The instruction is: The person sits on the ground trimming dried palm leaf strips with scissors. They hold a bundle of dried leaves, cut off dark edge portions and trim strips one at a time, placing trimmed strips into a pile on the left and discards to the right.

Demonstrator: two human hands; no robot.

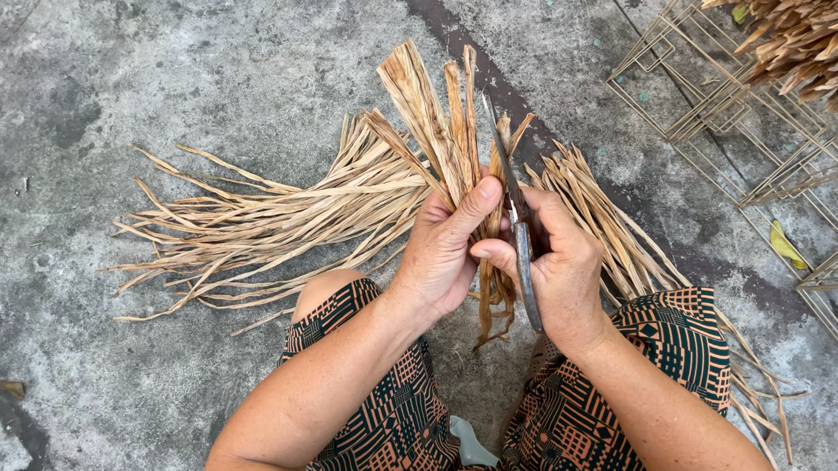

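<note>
Rough grey concrete floor (153, 65) fills the head view, stained dark in patches, with wire frames (775, 144) at the far right and more dried leaves piled on them. Loose dried leaf strips (271, 214) fan out across the ground to the left and right of the knees. Near the centre, the left hand (443, 252) is closed around a small bundle of strips (448, 118), thumb pressed across it. The right hand (561, 272) grips a pair of scissors (519, 233), blades pointing far along the bundle. These strips look light, dry and brittle, likely to split lengthwise, so a firm pinch low on the bundle, where the hand now sits, seems best.
</note>
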